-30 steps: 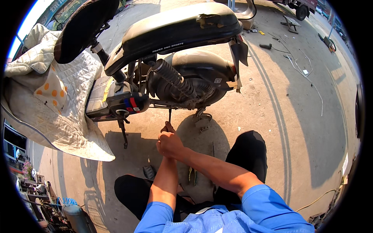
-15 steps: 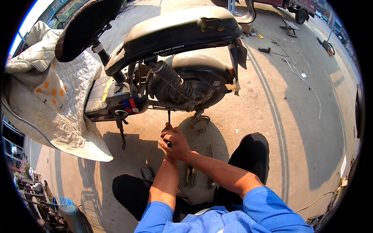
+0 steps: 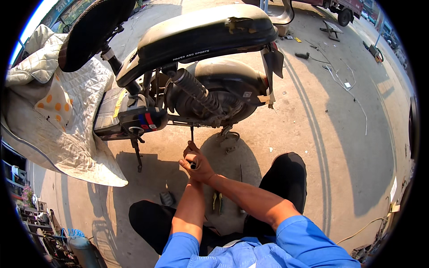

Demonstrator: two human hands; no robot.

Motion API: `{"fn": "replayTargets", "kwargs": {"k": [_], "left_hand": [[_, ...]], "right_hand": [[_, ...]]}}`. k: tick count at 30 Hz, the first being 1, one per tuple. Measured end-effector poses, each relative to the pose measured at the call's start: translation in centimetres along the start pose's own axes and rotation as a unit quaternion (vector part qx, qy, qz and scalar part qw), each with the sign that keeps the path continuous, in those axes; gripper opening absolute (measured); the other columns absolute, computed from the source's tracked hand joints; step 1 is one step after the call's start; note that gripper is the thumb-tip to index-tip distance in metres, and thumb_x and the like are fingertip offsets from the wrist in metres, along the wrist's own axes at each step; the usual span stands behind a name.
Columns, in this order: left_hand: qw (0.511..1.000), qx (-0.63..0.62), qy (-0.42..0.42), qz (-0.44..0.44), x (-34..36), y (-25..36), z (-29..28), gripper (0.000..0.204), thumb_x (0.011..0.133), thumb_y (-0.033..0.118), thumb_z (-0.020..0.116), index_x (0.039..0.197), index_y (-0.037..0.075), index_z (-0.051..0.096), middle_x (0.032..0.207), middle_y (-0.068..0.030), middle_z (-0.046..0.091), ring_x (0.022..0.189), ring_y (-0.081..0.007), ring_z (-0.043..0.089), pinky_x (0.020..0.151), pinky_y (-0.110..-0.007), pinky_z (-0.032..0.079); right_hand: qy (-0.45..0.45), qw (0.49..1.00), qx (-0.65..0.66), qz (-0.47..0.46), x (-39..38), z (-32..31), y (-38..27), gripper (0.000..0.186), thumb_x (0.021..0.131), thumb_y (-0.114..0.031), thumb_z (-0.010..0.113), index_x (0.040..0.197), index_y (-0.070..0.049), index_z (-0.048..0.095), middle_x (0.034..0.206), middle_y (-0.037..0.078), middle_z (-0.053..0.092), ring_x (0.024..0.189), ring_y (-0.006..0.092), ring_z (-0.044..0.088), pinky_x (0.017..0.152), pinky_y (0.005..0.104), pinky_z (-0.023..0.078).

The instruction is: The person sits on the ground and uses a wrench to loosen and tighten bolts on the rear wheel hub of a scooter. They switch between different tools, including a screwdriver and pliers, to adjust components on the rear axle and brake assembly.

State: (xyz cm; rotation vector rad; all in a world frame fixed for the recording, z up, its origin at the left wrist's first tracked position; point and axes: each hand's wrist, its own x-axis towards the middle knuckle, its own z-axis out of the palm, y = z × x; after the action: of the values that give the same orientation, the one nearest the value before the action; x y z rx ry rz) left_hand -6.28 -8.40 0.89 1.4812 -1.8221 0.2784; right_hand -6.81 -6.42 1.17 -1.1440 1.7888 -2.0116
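While a pale quilted cover (image 3: 78, 143) drapes over the front of the scooter at far left, the scooter's black seat (image 3: 201, 42) and rear wheel (image 3: 223, 107) stand ahead of the person, with the hands low in front of the frame. The left forearm (image 3: 190, 205) rises almost straight from the lower edge, its wrist passing beneath the other hand. Most of the left hand (image 3: 191, 147) is hidden; fingertips that seem to be its own lie against the shaft of a dark rod-like tool (image 3: 192, 133), but I cannot tell how far its fingers close. The tool's shaft stands between the hands and the scooter's lower edge, just below the frame. A round black end shows within the curl of the right hand (image 3: 203, 170), whose fingers fold narrowly around it, knuckles bent. Pliers (image 3: 217, 202) lie on the ground beyond the wrists, between the knees. The right forearm (image 3: 250, 196) slants in from the lower right, crossing over the left wrist, its elbow bent near the blue sleeve (image 3: 299, 232).
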Motion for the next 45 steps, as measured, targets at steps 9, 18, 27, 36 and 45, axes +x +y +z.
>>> {"fn": "replayTargets", "kwargs": {"k": [9, 18, 27, 36, 45], "left_hand": [[0.999, -0.029, 0.006, -0.019, 0.0, 0.0, 0.6, 0.047, 0.077, 0.045, 0.066, 0.058, 0.006, 0.048, 0.059, -0.0101, 0.056, 0.051, -0.0271, 0.057, 0.047, -0.037, 0.045], [0.996, -0.07, 0.042, -0.03, 0.4, 0.8, 0.8, 0.05, 0.076, 0.046, 0.069, 0.058, 0.005, 0.047, 0.059, -0.0106, 0.056, 0.051, -0.0282, 0.056, 0.046, -0.037, 0.045], [0.912, -0.243, -0.296, -0.147, 2.1, -2.0, 1.5, 0.051, 0.076, 0.052, 0.064, 0.061, 0.006, 0.05, 0.063, -0.0101, 0.057, 0.053, -0.0267, 0.056, 0.046, -0.035, 0.043], [0.881, -0.333, -0.285, -0.178, 1.3, -1.1, 2.0, 0.046, 0.081, 0.05, 0.057, 0.066, 0.007, 0.053, 0.065, -0.0072, 0.055, 0.059, -0.0229, 0.057, 0.052, -0.033, 0.044], [0.979, -0.062, -0.181, -0.075, 2.3, 0.5, -2.3, 0.043, 0.086, 0.048, 0.05, 0.072, 0.008, 0.056, 0.068, -0.0043, 0.054, 0.066, -0.0191, 0.058, 0.058, -0.031, 0.044]], "right_hand": [[-0.029, 0.997, -0.075, -0.021, 0.8, 0.2, -0.1, 0.028, 0.078, -0.007, 0.063, 0.06, -0.001, 0.043, 0.065, 0.011, 0.044, 0.07, 0.0246, 0.044, 0.07, 0.0372, 0.04], [-0.02, 0.943, -0.218, -0.251, 2.6, 5.4, 15.0, 0.032, 0.087, -0.033, 0.059, 0.071, -0.006, 0.064, 0.05, 0.009, 0.048, 0.048, 0.0215, 0.045, 0.066, 0.0464, 0.041], [-0.367, 0.888, -0.275, 0.039, 3.7, 3.5, -0.3, 0.029, 0.091, -0.023, 0.054, 0.113, -0.003, 0.056, 0.104, 0.021, 0.054, 0.092, 0.0317, 0.052, 0.086, 0.0507, 0.042], [-0.305, 0.91, -0.271, 0.076, 3.3, 1.4, -3.1, 0.031, 0.087, -0.02, 0.058, 0.113, -0.003, 0.053, 0.111, 0.02, 0.054, 0.105, 0.0334, 0.051, 0.093, 0.0488, 0.041], [-0.127, 0.966, -0.222, -0.046, 1.5, 2.1, -1.0, 0.02, 0.081, -0.018, 0.063, 0.092, -0.003, 0.055, 0.096, 0.015, 0.055, 0.099, 0.032, 0.051, 0.091, 0.0447, 0.04]]}}
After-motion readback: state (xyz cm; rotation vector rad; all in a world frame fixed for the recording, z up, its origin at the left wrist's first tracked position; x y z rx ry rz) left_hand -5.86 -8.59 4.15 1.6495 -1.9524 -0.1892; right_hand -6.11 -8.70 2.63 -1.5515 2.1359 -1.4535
